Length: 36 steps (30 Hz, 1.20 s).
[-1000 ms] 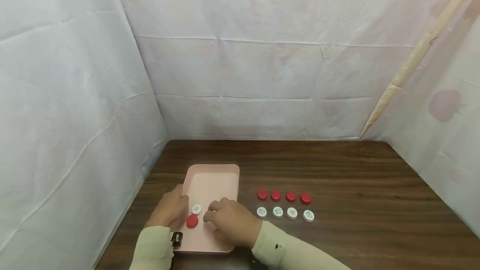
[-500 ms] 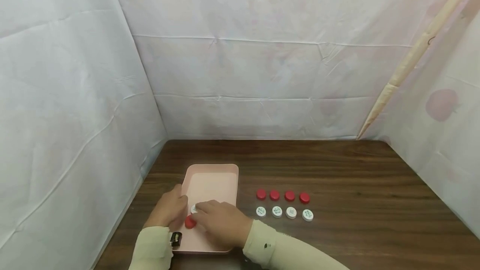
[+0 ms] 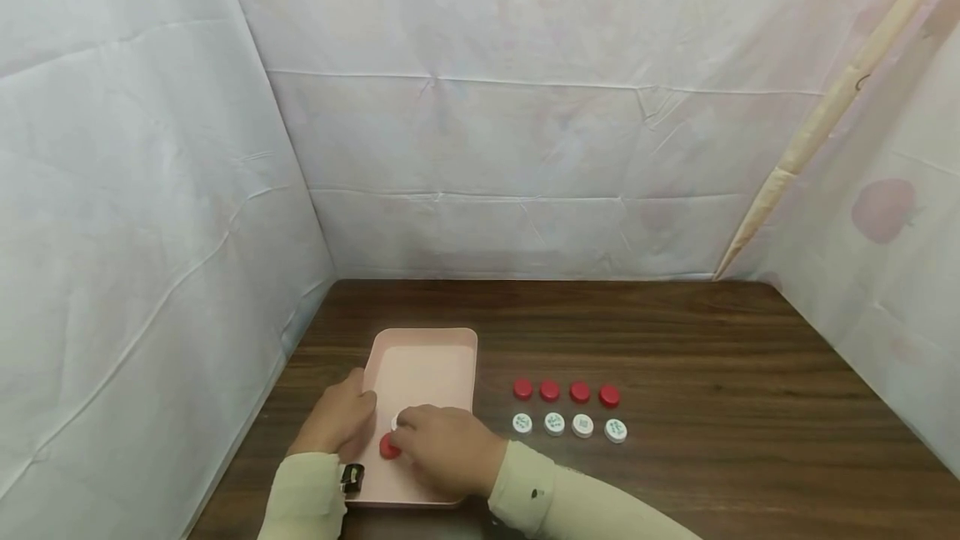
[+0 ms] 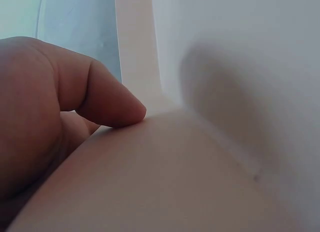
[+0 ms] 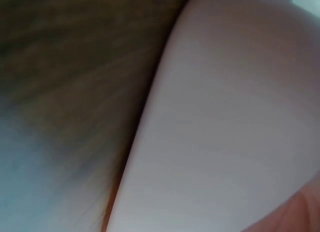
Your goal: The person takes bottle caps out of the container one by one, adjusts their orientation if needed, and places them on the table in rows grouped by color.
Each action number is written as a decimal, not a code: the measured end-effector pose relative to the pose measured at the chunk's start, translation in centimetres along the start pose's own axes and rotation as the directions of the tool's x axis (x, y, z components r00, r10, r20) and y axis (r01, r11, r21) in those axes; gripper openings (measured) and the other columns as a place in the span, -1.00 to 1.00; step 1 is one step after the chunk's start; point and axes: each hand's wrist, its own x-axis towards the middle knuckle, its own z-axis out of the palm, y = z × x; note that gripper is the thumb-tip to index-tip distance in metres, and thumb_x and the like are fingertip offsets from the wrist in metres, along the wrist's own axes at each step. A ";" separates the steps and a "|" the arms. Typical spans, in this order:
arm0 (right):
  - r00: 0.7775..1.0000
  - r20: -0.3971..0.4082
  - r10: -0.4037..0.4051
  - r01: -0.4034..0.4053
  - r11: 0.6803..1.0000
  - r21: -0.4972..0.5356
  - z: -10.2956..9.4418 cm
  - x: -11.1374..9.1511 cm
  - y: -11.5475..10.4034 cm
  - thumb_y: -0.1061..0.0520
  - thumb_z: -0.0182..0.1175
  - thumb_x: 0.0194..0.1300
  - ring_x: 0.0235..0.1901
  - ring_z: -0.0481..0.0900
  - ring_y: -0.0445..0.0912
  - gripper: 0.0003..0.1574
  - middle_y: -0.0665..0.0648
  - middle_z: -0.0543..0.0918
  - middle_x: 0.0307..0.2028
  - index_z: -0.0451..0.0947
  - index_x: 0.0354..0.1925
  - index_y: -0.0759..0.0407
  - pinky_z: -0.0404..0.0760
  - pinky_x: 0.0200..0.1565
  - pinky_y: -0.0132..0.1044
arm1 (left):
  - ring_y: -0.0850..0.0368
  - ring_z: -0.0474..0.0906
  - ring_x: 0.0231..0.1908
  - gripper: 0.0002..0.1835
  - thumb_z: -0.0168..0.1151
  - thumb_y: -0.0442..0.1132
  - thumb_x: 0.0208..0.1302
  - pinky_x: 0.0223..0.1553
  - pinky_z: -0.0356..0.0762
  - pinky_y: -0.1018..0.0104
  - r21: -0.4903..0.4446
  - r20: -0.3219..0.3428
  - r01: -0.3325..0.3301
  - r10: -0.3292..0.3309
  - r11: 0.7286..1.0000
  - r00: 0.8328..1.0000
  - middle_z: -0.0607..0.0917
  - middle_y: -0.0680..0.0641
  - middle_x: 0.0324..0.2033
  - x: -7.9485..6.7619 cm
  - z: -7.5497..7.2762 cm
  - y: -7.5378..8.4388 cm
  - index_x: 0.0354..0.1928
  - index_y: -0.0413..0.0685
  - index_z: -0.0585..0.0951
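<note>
My left hand (image 3: 336, 415) grips the left wall of a pink tray (image 3: 426, 338); the left wrist view shows a curled finger (image 4: 117, 104) against the tray's side. Inside the tray lie a red bottle cap (image 3: 386, 448) and, just beyond it, a white bottle cap (image 3: 394, 422). Over both reaches my right hand (image 3: 448, 450), its thumb at the red cap and its bent fingers at the white one. They hide part of each cap. Only a bit of the right hand (image 5: 295, 217) shows in the right wrist view, beside the pale tray surface.
Right of the tray, on the dark wooden table (image 3: 675, 340), is a row of several red caps (image 3: 550, 391). A row of several white caps with green print (image 3: 554, 424) lies nearer. White fabric walls (image 3: 480, 140) enclose the table's back and sides.
My right hand has moved left onto the two caps in the tray, then slightly right, and both caps have shifted right with it. My left hand stays on the tray wall.
</note>
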 end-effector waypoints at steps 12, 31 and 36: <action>0.996 0.044 0.072 -0.072 0.997 -0.006 -0.9 -0.4 0.7 0.03 0.43 0.14 -0.42 0.52 -0.26 -0.85 -0.15 0.57 -0.28 0.61 -0.33 -0.15 0.56 -0.45 -0.45 | -0.16 0.63 -0.06 -0.44 -0.11 -0.19 0.43 0.04 0.62 -0.25 -0.014 0.002 0.009 -0.009 1.000 1.000 0.60 -0.45 0.17 0.1 0.0 0.0 0.34 -0.43 0.33; 0.999 -0.032 0.034 -0.036 0.998 -0.051 -0.7 -0.9 1.6 -0.02 0.47 0.13 -0.42 0.51 -0.25 -0.86 -0.27 0.67 -0.41 0.67 -0.43 -0.29 0.43 -0.48 -0.44 | -0.44 0.50 0.28 -0.34 -0.17 -0.18 0.45 0.23 0.47 -0.43 -0.038 0.037 0.032 -0.031 0.999 0.999 0.42 -0.53 0.37 0.2 0.3 -0.4 0.49 -0.44 0.17; 0.996 -0.086 0.007 -0.015 0.996 -0.093 -0.6 -1.1 1.7 -0.08 0.48 0.12 -0.49 0.44 -0.25 -0.81 -0.29 0.63 -0.49 0.62 -0.51 -0.30 0.29 -0.55 -0.45 | -0.42 0.53 0.24 -0.35 -0.17 -0.18 0.44 0.21 0.50 -0.39 -0.036 0.030 0.020 -0.018 0.999 0.999 0.45 -0.53 0.34 0.2 0.3 -0.5 0.47 -0.43 0.20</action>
